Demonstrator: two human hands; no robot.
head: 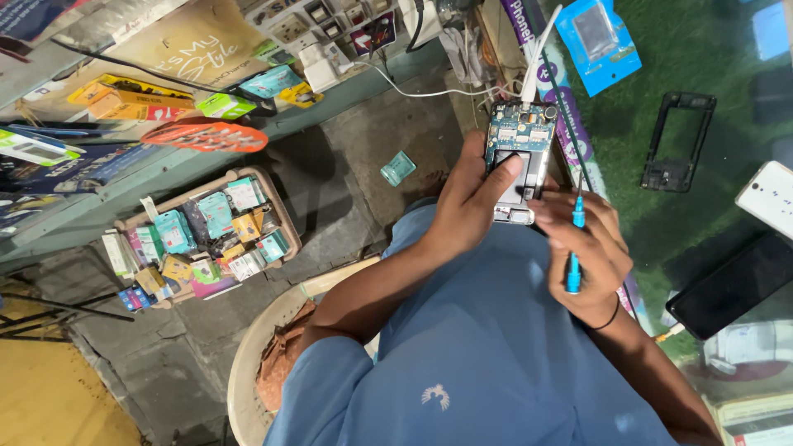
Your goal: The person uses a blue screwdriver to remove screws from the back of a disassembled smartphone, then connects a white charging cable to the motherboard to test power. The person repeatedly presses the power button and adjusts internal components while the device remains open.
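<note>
My left hand (pixel 467 201) grips an opened phone (pixel 519 157) with its blue circuit board showing at the far end; my thumb rests on its middle. My right hand (pixel 585 252) holds a thin blue-handled screwdriver (pixel 575 239) upright, its tip close to the phone's right edge. A white cable (pixel 529 70) is plugged in near the phone's far end. Both hands are above my lap in a blue shirt.
On the green mat at the right lie a black phone frame (pixel 676 140), a white phone (pixel 768 196), a dark phone (pixel 733 285) and a blue packet (pixel 596 40). A box of small packaged parts (pixel 202 235) sits on the floor at left. A beige plastic chair (pixel 248 363) is under me.
</note>
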